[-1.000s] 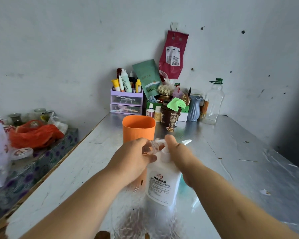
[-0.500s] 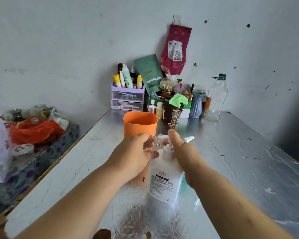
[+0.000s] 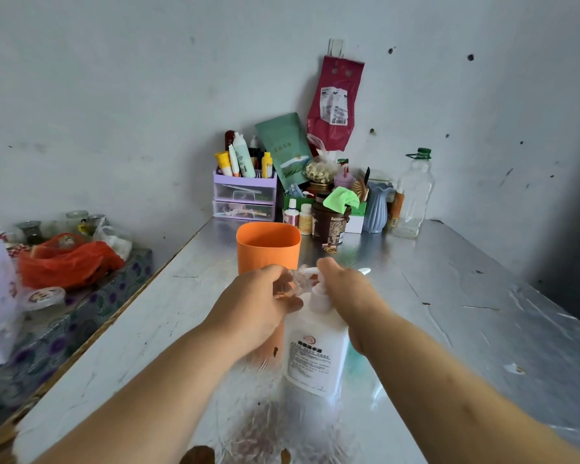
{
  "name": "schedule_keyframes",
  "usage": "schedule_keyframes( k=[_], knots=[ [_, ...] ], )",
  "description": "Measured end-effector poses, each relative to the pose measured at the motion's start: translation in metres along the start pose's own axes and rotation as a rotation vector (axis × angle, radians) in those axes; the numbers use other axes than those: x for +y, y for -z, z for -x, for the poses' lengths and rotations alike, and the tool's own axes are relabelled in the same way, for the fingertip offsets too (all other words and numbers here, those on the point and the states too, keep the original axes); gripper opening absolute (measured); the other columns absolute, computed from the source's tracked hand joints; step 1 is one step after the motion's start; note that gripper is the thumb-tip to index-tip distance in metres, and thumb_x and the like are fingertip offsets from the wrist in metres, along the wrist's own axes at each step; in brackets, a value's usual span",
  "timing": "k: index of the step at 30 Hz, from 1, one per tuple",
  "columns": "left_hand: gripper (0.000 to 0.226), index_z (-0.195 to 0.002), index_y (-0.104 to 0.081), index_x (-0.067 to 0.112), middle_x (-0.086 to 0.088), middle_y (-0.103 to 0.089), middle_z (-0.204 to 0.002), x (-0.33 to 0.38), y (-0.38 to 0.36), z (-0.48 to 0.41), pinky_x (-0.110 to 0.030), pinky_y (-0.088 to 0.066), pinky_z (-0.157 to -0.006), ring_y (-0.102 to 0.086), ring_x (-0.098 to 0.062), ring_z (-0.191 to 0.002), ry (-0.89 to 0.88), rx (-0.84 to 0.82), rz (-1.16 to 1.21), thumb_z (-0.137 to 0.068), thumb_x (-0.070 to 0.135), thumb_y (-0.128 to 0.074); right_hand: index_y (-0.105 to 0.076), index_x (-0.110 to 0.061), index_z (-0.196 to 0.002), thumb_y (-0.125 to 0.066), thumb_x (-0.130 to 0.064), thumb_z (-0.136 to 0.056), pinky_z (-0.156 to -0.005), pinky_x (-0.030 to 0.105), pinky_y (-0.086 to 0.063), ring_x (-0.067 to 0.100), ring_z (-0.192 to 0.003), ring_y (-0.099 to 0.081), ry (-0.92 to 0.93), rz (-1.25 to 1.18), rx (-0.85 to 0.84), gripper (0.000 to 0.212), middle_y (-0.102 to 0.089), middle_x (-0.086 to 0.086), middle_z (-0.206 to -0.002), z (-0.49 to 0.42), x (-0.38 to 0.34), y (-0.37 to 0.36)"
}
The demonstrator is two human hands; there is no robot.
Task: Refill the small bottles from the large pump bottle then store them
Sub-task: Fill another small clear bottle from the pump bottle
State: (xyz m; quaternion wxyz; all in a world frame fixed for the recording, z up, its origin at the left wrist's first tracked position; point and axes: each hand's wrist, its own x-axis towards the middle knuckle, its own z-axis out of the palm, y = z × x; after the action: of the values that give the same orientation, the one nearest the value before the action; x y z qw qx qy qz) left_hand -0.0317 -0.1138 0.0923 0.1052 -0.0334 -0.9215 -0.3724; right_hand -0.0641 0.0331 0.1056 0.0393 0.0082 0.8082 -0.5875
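Nothing shifted: left hand (image 3: 255, 306) still grips small bottle (image 3: 297, 279); right hand (image 3: 345, 289) curls over pump bottle (image 3: 315, 356), thumb pressing head.

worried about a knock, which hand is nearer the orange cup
Left. The left hand, gripping a small clear bottle, is just before the orange cup; the right hand is on the pump bottle, further right.

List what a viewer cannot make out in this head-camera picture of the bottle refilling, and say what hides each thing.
Head view, the only one:
- Fill level of the small bottle: covered by the fingers of the left hand.
- Fingers of the right hand: hidden behind the hand itself and the pump bottle.
- Label text on the pump bottle: too small.
- Contents of the orange cup: hidden by its wall.
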Motion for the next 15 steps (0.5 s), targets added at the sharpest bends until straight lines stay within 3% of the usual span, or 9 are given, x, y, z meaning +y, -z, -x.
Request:
schedule_keyframes(
  k=[3, 6, 9, 15],
  knots=[
    [0.029, -0.112, -0.062, 0.029, 0.013, -0.066, -0.115, 0.004, 0.002, 0.0, -0.035, -0.05, -0.09, -0.062, -0.013, -0.102, 0.003, 0.007, -0.004, -0.085, 0.035, -0.072, -0.057, -0.017, -0.071, -0.037, -0.03, -0.093, -0.059, 0.028, -0.034, 0.018, -0.064, -0.047, -0.029, -0.013, 0.009, 0.033, -0.055, 0.002, -0.071, 0.0, -0.007, 0.001],
    [0.027, -0.11, -0.062, 0.03, 0.012, -0.066, -0.115, 0.006, 0.003, 0.001, -0.035, -0.05, -0.089, -0.061, -0.013, -0.102, 0.001, 0.009, -0.006, -0.085, 0.034, -0.072, -0.056, -0.017, -0.072, -0.034, -0.031, -0.098, -0.058, 0.022, -0.037, 0.011, -0.063, -0.049, 0.035, -0.008, 0.002, 0.036, -0.054, -0.002, -0.07, -0.001, -0.002, -0.003],
    [0.027, -0.111, -0.061, 0.03, 0.012, -0.066, -0.116, 0.005, 0.004, 0.0, -0.033, -0.049, -0.087, -0.06, -0.013, -0.102, -0.006, 0.02, -0.016, -0.086, 0.035, -0.071, -0.054, -0.019, -0.068, -0.035, -0.03, -0.092, -0.068, 0.032, -0.038, 0.025, -0.073, -0.048, -0.007, 0.002, -0.007, 0.033, -0.054, 0.007, -0.076, 0.001, -0.003, -0.005],
    [0.027, -0.11, -0.061, 0.03, 0.013, -0.067, -0.114, 0.001, 0.002, -0.002, -0.03, -0.049, -0.081, -0.062, -0.013, -0.099, -0.012, 0.022, -0.024, -0.085, 0.035, -0.072, -0.055, -0.022, -0.069, -0.043, -0.039, -0.088, -0.071, 0.032, -0.039, 0.023, -0.071, -0.049, 0.01, -0.101, 0.012, 0.028, -0.054, 0.003, -0.074, -0.002, 0.008, -0.007]
  ],
)
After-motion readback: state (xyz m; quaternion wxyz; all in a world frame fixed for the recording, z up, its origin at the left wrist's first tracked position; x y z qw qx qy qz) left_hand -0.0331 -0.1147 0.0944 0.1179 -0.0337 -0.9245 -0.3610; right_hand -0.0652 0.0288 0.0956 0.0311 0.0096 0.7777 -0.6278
